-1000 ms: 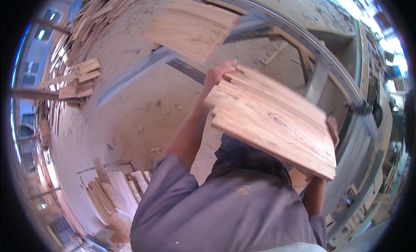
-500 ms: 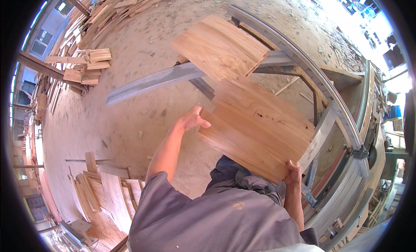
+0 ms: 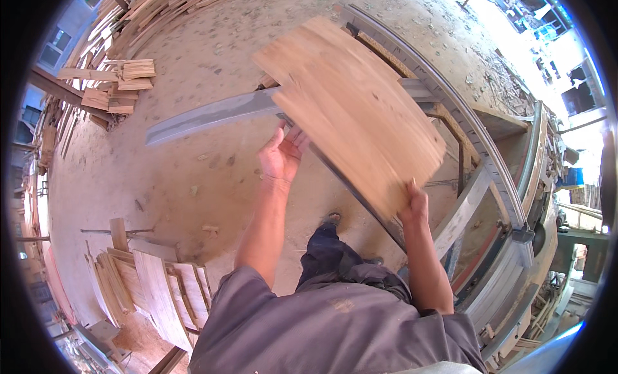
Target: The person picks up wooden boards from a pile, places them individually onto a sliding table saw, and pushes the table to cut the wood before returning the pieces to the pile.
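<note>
A wide, flat wooden board (image 3: pixel 360 123) lies at a slant over another light wooden board (image 3: pixel 309 42), whose far end shows beyond it. My right hand (image 3: pixel 415 203) is closed on the near right corner of the upper board, thumb on top and fingers hidden beneath. At its left edge is my left hand (image 3: pixel 282 154), palm turned up and thumb apart from the fingers. Its fingertips reach the board's edge, but the thumb does not clamp it. Under the boards is a metal frame with a long grey bar (image 3: pixel 212 116) sticking out to the left.
A curved-looking metal rail (image 3: pixel 450 94) borders the frame on the right. Wooden panels (image 3: pixel 154 277) stand at lower left beside sawdust. Short boards (image 3: pixel 122 84) and a large timber pile (image 3: pixel 174 17) lie at far left. My foot (image 3: pixel 331 219) is on the dirt floor.
The held board has moved away from me and up over the other board, covering most of it. Both hands went forward with it; my left thumb has come off the board's top.
</note>
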`<state>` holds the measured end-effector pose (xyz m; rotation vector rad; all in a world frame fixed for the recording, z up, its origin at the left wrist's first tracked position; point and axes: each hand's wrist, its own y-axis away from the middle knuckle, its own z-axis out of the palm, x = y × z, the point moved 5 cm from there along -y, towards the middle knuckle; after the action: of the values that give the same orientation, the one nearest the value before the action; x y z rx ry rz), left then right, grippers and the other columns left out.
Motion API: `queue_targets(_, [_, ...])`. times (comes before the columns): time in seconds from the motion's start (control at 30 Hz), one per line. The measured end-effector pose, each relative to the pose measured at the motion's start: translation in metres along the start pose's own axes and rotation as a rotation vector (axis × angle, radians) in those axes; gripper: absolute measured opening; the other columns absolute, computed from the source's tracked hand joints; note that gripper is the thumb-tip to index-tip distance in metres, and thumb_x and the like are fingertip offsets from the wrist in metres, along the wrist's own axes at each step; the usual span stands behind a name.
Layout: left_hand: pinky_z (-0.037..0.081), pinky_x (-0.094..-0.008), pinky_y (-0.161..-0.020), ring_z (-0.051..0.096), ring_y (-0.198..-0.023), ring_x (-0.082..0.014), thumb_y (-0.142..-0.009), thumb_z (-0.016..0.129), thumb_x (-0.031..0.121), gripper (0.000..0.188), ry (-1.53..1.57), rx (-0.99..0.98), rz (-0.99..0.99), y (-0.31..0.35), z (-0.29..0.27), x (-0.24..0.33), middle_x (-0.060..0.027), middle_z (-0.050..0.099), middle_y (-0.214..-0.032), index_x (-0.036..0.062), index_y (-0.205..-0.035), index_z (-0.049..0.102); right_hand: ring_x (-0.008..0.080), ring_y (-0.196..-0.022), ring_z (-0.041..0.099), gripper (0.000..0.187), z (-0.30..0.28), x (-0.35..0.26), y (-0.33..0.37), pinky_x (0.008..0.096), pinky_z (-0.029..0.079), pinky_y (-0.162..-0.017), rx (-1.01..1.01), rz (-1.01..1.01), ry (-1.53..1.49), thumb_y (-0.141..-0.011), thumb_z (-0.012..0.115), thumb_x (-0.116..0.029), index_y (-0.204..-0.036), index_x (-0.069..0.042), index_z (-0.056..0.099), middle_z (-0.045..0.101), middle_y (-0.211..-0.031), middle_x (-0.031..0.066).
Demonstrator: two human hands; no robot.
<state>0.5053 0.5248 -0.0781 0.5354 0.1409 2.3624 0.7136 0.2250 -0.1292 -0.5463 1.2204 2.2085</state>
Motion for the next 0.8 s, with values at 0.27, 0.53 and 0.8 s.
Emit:
queue_targets(0.27, [0.056,-0.0462,-0.091,0.068,-0.103,-0.0332,-0.103,0.049,0.015,0.033,-0.401,0.172,-0.258,0.044,-0.070,-0.052,-0.0229,0.064,-0.122,0.0020,-0.134,0.043,0.0298,-0.101,0.069,0.044,0.098,0.012,-0.064,0.0459,0.058,-0.086,-0.128,0.122,0.332,-0.098,0.057,-0.010,-0.139,0.004,0.045,0.067,-0.115,0.0170])
queue_targets(0.53, [0.058,-0.0416,-0.077,0.071,-0.085,-0.0286,-0.091,0.059,0.012,0.046,-0.582,0.603,-0.393,0.228,-0.251,-0.062,-0.0189,0.070,-0.104,-0.0032,-0.133,0.046,0.0297,-0.098,0.068,0.047,0.121,0.044,-0.034,0.0375,0.060,-0.082,-0.279,0.015,0.486,-0.098,0.056,-0.004,-0.139,0.014,0.043,0.063,-0.118,0.0229])
queue_targets(0.8, [0.059,-0.0393,-0.075,0.071,-0.085,-0.0276,-0.090,0.062,0.015,0.050,-0.661,0.872,-0.253,0.364,-0.349,-0.039,-0.0190,0.069,-0.104,-0.0048,-0.134,0.048,0.0356,-0.110,0.065,0.064,0.103,0.075,0.002,0.0448,0.054,-0.097,-0.376,-0.038,0.543,-0.096,0.060,-0.006,-0.149,0.010,0.027,0.059,-0.128,0.0269])
